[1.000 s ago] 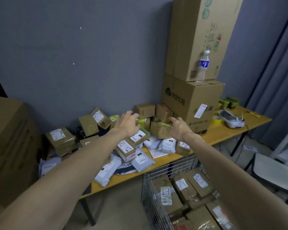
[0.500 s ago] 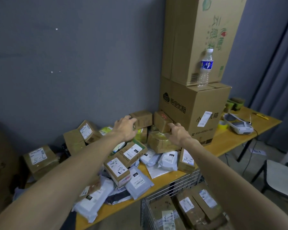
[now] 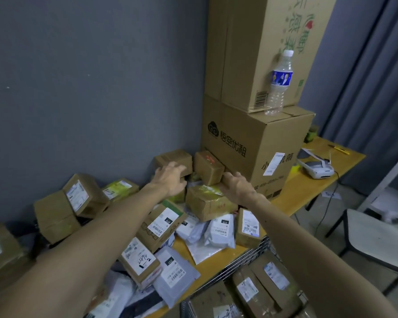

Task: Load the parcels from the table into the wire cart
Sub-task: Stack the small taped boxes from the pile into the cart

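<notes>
L hand (image 3: 169, 180) fingers spread, touching rear box (image 3: 174, 158); R hand (image 3: 238, 188) at taped box (image 3: 208, 167), grasp unclear. Cardboard: stiff, prob. light; take by opposite sides.

The lower big carton (image 3: 251, 143), far right on the table, bore a cloud logo and the black characters 悟空优租 on its left face. On its right face 小 and 机箱 showed either side of a white slip (image 3: 273, 163) whose print was too small to read. The upper carton (image 3: 262, 53) carried pale green characters and a red heart mark, tilted and hard to make out, with a barcode low down. A near small box (image 3: 138, 258) had "1-2" handwritten on its label. "010" stood on a taped box (image 3: 152, 230) and a white mailer (image 3: 220, 230). "231" stood on a grey mailer (image 3: 176, 274).
</notes>
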